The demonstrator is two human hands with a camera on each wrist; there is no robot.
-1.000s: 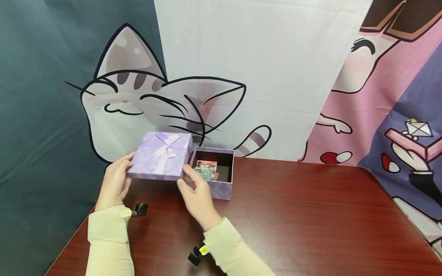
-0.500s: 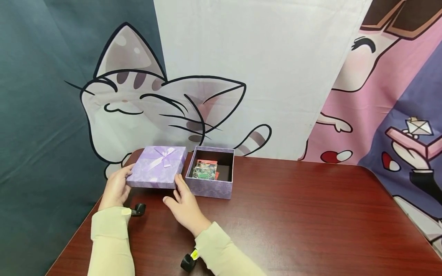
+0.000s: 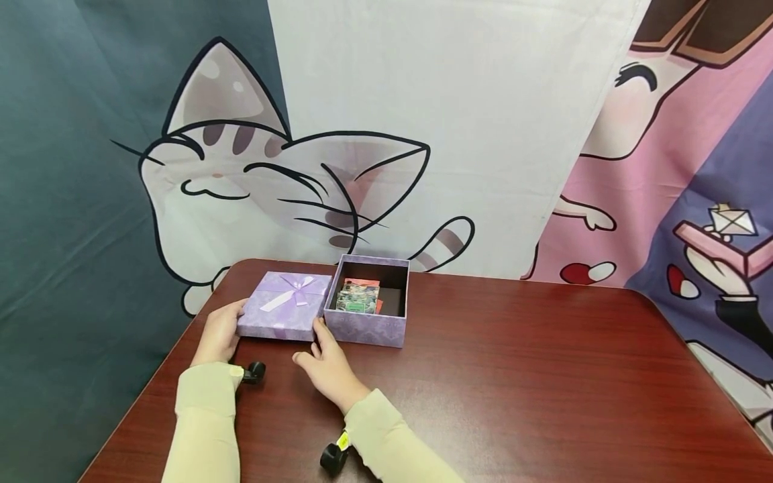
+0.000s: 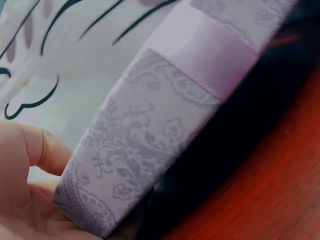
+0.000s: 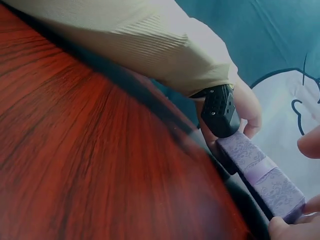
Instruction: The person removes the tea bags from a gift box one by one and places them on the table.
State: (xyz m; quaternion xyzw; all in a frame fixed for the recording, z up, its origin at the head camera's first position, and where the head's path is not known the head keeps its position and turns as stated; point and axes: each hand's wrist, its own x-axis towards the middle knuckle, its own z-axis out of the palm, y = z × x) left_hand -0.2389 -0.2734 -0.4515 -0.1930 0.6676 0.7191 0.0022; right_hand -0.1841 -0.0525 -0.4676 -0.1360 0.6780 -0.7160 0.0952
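Note:
A lilac box lid (image 3: pixel 284 305) with a ribbon bow is held low over the left back of the table, to the left of its box. My left hand (image 3: pixel 219 333) grips the lid's left edge; in the left wrist view its thumb (image 4: pixel 47 150) lies against the lid's corner. At the front right corner, my right hand (image 3: pixel 331 369) holds the lid with its fingertips, one of them (image 5: pixel 281 227) low at the corner. The matching box (image 3: pixel 367 331) stands uncovered, with colourful cards (image 3: pixel 359 296) inside.
The dark red wooden table (image 3: pixel 513 376) extends far to the right. Behind it hangs a cloth backdrop (image 3: pixel 483 134) printed with a cartoon cat. Black wrist cameras (image 3: pixel 333 459) project from both sleeves.
Both hands have lowered the lid from above the table's back edge down beside the box. The right hand has shifted left and its thumb has come away from the lid. The box has stayed put.

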